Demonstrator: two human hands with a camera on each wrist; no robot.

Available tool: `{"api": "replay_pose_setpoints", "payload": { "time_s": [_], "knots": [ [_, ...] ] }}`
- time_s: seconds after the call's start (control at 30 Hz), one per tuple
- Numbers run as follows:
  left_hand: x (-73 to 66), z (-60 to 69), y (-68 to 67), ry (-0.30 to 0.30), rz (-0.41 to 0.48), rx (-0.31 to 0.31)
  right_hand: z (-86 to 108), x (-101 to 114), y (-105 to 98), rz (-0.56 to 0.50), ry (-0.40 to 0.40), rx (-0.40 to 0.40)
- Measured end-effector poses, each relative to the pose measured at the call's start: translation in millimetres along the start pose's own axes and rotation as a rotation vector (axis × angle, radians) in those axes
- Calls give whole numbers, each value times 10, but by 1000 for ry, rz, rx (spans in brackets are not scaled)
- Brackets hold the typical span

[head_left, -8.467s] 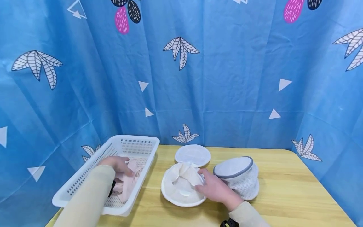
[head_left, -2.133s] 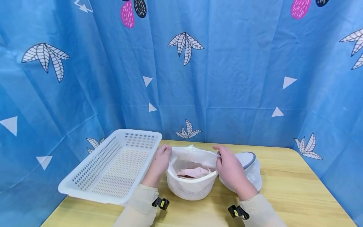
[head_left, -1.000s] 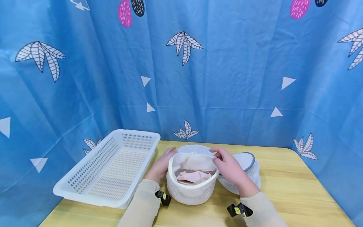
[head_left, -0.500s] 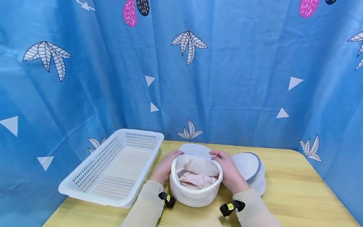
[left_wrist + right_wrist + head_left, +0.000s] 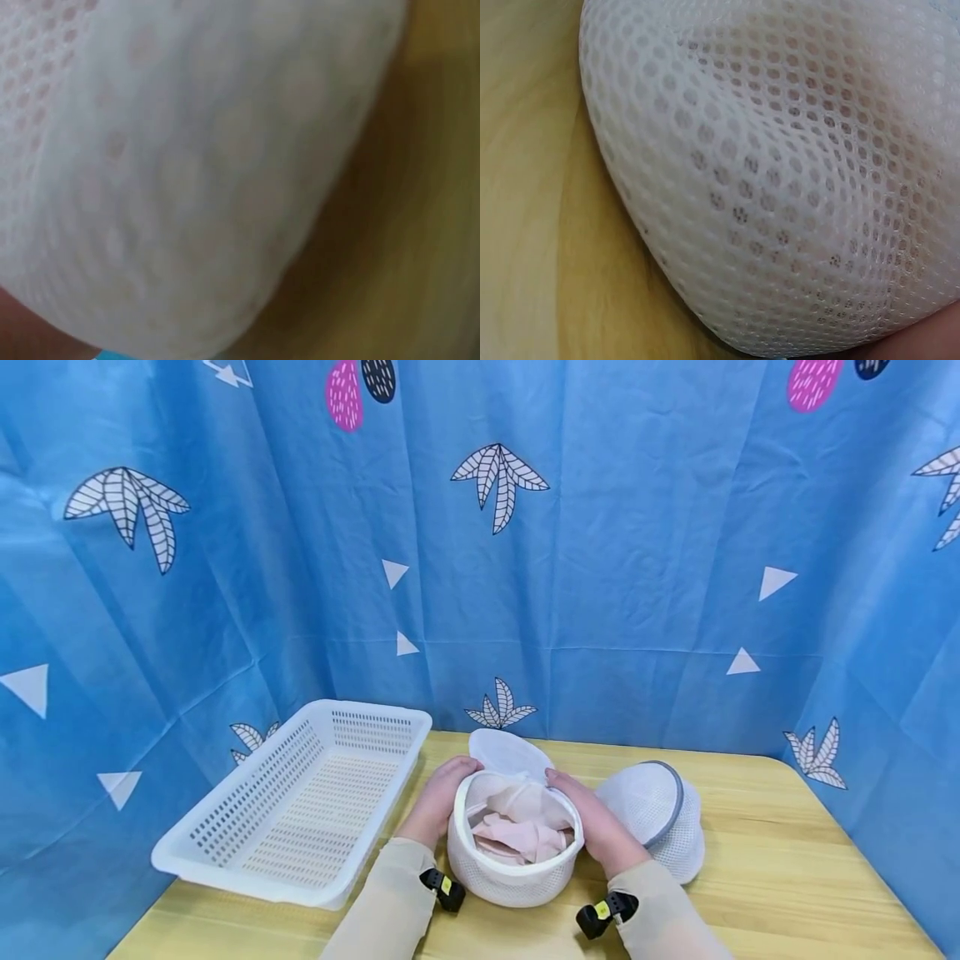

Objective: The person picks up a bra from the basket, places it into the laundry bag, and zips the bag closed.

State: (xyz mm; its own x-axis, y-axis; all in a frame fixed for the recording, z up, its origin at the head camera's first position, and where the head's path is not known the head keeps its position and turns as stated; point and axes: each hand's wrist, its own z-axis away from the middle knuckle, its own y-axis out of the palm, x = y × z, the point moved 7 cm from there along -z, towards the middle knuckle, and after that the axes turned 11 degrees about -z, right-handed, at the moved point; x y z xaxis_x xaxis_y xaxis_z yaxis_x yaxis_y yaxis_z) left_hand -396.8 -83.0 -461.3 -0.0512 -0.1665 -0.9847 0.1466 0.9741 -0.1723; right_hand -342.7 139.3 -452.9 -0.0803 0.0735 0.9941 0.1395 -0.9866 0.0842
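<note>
A round white mesh laundry bag stands on the table with its top unzipped and its lid flap folded back behind it. Inside lies a crumpled pale pink cloth. My left hand holds the bag's left side by the rim, and my right hand holds the right rear side near the lid's hinge. Both wrist views are filled by mesh: the bag's wall is blurred in the left one, while in the right one the mesh shows a dent. Most fingertips are hidden.
To the left, a white slotted plastic basket rests on the wooden table. Close by on the right, a second mesh bag with a grey-edged lid leans on its side. Blue patterned curtains enclose the back and sides.
The pink cloth went from the basket into the white mesh bag. Both hands opened out its rim, then slid to its sides. Lately the right hand moved round the rear rim and the lid flap rose slightly.
</note>
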Motion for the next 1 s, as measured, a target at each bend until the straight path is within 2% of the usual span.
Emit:
{"api": "replay_pose_setpoints", "payload": {
  "time_s": [0.13,0.4,0.63,0.77,0.9,1.0],
  "knots": [
    [14,-14,-17,-1,33,-11,-16,-23,8,-42,29,-9],
    [23,-18,-10,14,90,13,-22,-25,22,-62,17,-1],
    [7,-19,-27,12,85,-17,0,64,-10,-21,-118,12],
    [-39,-17,-30,32,93,-22,3,114,-27,20,-157,-16],
    [-106,-8,-32,61,106,-5,15,174,-50,70,-195,-24],
    [-169,3,-20,95,168,36,30,229,-66,106,-240,-17]
  ]
}}
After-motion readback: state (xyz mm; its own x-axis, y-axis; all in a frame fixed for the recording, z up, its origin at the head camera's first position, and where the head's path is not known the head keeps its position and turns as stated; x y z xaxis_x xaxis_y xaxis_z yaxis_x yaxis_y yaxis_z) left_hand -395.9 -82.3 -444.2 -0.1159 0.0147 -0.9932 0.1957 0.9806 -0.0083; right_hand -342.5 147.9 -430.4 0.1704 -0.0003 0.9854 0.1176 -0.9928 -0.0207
